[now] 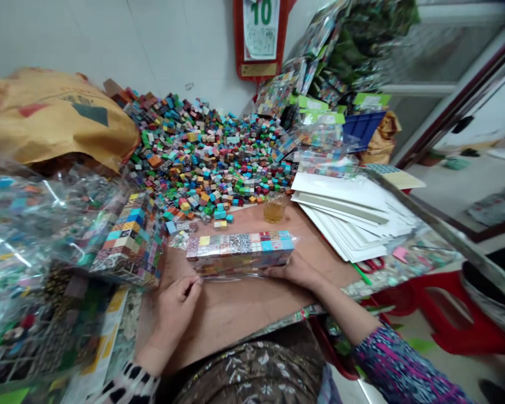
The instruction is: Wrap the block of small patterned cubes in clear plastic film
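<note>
Mid-frame, your left hand point(174, 307) pinches film on the cube pack point(240, 251); your right hand point(295, 270) rests flat against its right end.

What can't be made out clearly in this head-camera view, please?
- Head view, right hand: fingertips hidden by the wrapped block of cubes.
- Head view, scissors: blades under the paper stack.
- Head view, wall calendar: cut by the top edge.
- Head view, bags of cubes: blurred.

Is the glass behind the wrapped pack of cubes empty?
No, the glass behind the wrapped pack holds amber liquid.
</note>
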Demonstrator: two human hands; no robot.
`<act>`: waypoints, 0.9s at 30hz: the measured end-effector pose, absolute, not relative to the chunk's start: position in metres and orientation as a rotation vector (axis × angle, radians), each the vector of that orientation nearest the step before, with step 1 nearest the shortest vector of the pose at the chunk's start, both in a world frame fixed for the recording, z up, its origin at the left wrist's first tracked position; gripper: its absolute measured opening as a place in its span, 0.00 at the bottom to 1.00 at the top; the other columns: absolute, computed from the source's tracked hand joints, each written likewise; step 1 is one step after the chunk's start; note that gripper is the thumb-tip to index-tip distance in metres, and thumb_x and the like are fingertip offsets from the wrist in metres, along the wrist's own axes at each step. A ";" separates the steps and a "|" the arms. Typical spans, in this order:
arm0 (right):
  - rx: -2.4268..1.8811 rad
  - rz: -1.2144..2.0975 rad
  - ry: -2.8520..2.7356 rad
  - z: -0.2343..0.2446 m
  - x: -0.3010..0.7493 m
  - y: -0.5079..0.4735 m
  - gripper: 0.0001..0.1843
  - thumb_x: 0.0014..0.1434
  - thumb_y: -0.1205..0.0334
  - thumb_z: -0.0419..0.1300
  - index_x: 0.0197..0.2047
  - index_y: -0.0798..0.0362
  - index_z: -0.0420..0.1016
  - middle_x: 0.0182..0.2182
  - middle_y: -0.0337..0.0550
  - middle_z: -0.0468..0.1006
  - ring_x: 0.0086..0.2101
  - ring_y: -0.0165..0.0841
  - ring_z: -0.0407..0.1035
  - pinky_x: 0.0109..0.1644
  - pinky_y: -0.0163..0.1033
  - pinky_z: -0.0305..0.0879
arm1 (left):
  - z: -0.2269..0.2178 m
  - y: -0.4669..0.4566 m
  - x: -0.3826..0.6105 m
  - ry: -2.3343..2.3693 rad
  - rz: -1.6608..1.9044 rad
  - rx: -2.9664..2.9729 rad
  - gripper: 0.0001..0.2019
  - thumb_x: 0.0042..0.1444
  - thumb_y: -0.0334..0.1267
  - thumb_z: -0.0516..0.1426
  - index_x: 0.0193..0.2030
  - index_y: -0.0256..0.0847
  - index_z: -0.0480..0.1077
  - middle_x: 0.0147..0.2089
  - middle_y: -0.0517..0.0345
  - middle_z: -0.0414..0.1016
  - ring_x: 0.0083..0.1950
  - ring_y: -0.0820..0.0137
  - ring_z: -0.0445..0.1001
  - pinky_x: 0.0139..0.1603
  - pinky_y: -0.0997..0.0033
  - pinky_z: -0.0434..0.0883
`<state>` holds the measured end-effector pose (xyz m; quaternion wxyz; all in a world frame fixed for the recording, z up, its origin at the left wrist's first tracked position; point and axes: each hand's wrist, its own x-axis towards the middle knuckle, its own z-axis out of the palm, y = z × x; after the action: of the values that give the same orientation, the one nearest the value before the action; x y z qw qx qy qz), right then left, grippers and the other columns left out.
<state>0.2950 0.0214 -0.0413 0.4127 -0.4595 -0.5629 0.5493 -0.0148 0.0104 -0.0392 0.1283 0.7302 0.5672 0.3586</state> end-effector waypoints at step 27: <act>-1.078 1.081 -1.147 0.015 0.290 0.006 0.32 0.45 0.53 0.74 0.51 0.46 0.66 0.44 0.41 0.75 0.43 0.35 0.70 0.51 0.43 0.67 | 0.014 0.060 0.013 1.125 1.189 1.317 0.35 0.31 0.39 0.73 0.51 0.40 0.71 0.47 0.56 0.77 0.45 0.71 0.75 0.45 0.79 0.71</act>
<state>0.2897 0.0057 0.0145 0.5778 -0.4607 -0.4903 0.4621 0.0134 0.0598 0.0139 0.4974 0.5438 0.4645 0.4910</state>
